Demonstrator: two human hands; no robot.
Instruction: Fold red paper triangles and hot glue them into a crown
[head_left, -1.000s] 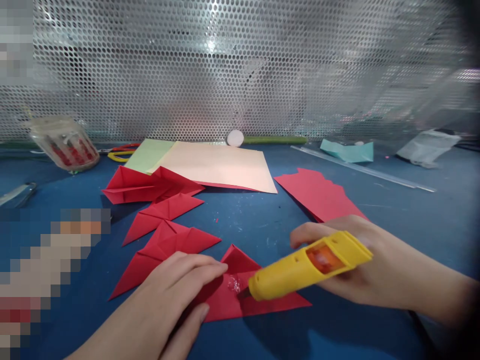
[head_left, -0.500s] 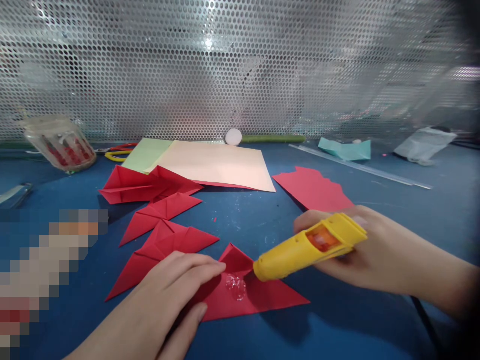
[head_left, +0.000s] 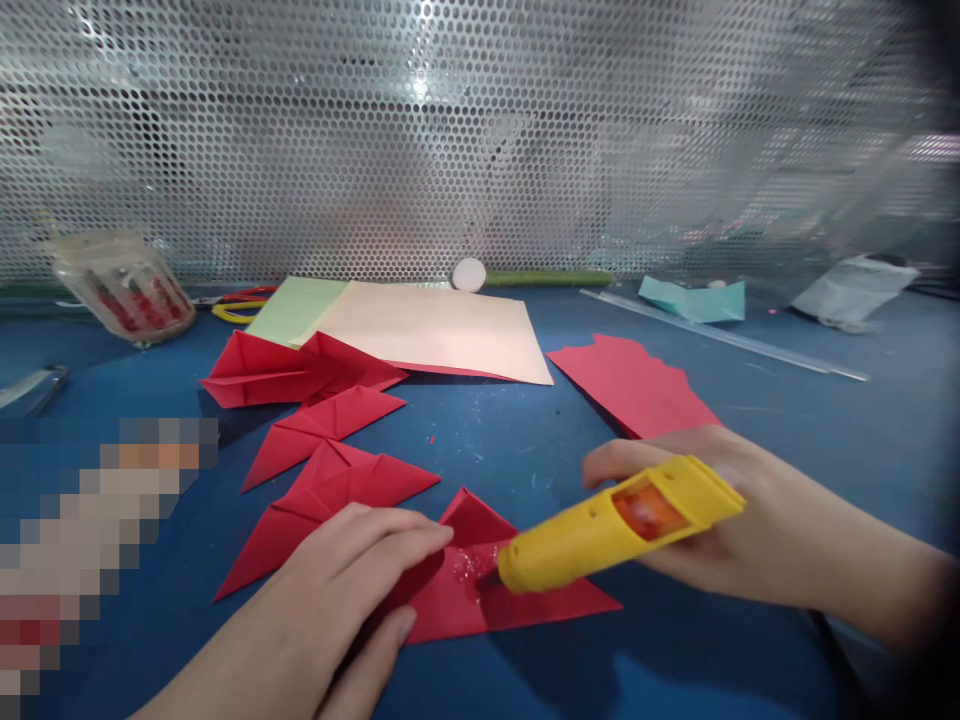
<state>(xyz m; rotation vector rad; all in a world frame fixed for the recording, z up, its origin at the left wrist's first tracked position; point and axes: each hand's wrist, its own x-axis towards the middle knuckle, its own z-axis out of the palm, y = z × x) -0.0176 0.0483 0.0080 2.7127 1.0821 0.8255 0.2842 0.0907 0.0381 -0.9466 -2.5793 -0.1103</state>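
Observation:
A folded red paper piece (head_left: pixel 555 600) lies in front of me with its peak pointing away. Clear, shiny glue (head_left: pixel 466 568) sits in a blob at its middle. My left hand (head_left: pixel 352 570) rests on the paper's left part, fingers stretched flat and thumb apart at the near edge. My right hand (head_left: pixel 697 540) is closed around a yellow glue gun (head_left: pixel 570 540) with an orange window. The gun's dark nozzle points down left at the glue; whether it touches cannot be made out. More folded red pieces (head_left: pixel 337 480) lie beyond my left hand.
Cream paper (head_left: pixel 435 325) and green paper (head_left: pixel 300 308) lie behind, and a red sheet (head_left: pixel 637 385) to the right. Along the mesh screen (head_left: pixel 480 130) are a tilted jar (head_left: pixel 124 285), scissors (head_left: pixel 236 308), a green stick (head_left: pixel 551 279), clear sticks (head_left: pixel 720 335) and teal paper (head_left: pixel 694 298).
My right hand has brought the glue gun lower and nearer me, so its nozzle is now at the right side of the glue blob. My left hand stays in place.

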